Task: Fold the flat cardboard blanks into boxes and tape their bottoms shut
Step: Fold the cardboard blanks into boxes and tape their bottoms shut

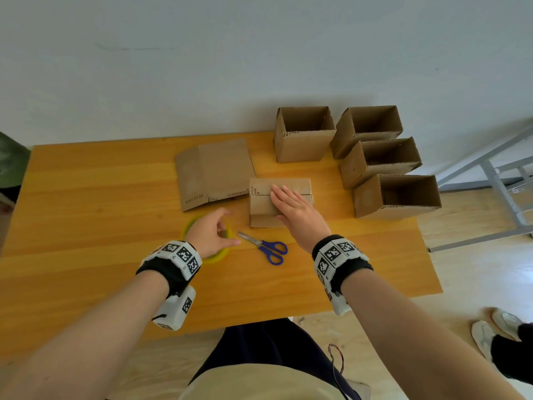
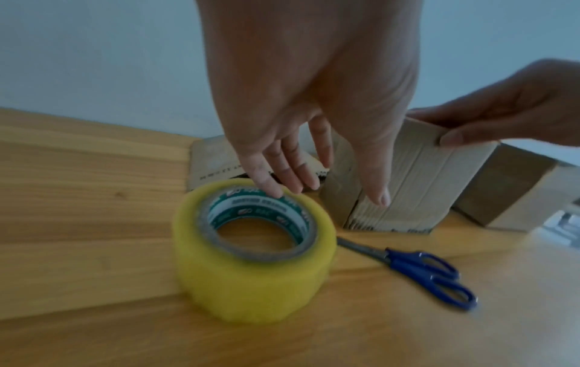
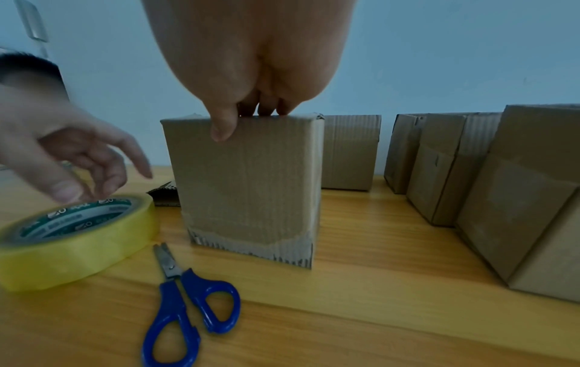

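A folded cardboard box [image 1: 261,203] stands with its closed flaps upward at the middle of the wooden table [image 1: 86,212]. My right hand [image 1: 278,203] lies flat on those flaps, its thumb down the near face [image 3: 222,134]. The box's seam shows no tape that I can make out. A yellow tape roll [image 2: 251,273] lies flat to the left of the box. My left hand [image 2: 329,193] hovers over it with spread fingers, one fingertip [image 2: 270,188] at the roll's rim, gripping nothing. Flat cardboard blanks [image 1: 213,168] lie behind the roll.
Blue-handled scissors [image 1: 266,246] lie shut between the roll and the box, blades pointing left. Several open-topped finished boxes [image 1: 375,157] crowd the table's back right. A grey metal frame [image 1: 490,174] and another person's shoes [image 1: 496,327] are on the floor to the right.
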### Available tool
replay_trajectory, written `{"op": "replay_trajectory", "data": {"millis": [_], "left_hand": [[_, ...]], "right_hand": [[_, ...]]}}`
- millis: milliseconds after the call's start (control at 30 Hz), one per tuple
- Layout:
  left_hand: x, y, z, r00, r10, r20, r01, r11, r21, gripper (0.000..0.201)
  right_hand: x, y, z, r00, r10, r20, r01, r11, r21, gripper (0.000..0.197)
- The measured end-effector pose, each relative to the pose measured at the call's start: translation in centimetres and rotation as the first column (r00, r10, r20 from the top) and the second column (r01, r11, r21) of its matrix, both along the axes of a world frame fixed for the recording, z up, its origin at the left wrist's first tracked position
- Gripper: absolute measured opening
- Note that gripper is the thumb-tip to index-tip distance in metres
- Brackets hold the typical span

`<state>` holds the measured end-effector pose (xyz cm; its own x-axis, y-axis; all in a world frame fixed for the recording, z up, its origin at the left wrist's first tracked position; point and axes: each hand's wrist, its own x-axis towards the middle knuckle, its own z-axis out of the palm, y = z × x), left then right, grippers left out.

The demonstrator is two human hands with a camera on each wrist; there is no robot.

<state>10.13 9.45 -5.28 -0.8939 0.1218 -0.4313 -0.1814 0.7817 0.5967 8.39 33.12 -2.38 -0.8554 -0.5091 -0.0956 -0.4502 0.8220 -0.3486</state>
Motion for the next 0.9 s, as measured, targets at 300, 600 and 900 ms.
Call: {"op": "replay_trajectory", "data": {"millis": [300,600,900], "left_hand": [[2.6,-1.8,-1.5,0.948,-0.298,0.109,0.318,0.895,-0.315,0.053],[2.3,-1.8,0.2,0.986,-0.166,-0.028,0.161,0.976,-0.149,0.046],[-1.1,-1.6,5.7,0.985,-0.077,-0.154,0.09,0.993,0.079,0.041]], "right_hand": [[0.6,-0.5,-0.3,0.997,-0.074,0.031,0.075,0.997,-0.027,0.051],[0.9,-0.7,0.2,0.994,-0.105,0.035,0.106,0.994,-0.023,0.052],[0.7,-1.0,0.6,0.991,-0.114,0.064,0.114,0.993,-0.004,0.061]]}}
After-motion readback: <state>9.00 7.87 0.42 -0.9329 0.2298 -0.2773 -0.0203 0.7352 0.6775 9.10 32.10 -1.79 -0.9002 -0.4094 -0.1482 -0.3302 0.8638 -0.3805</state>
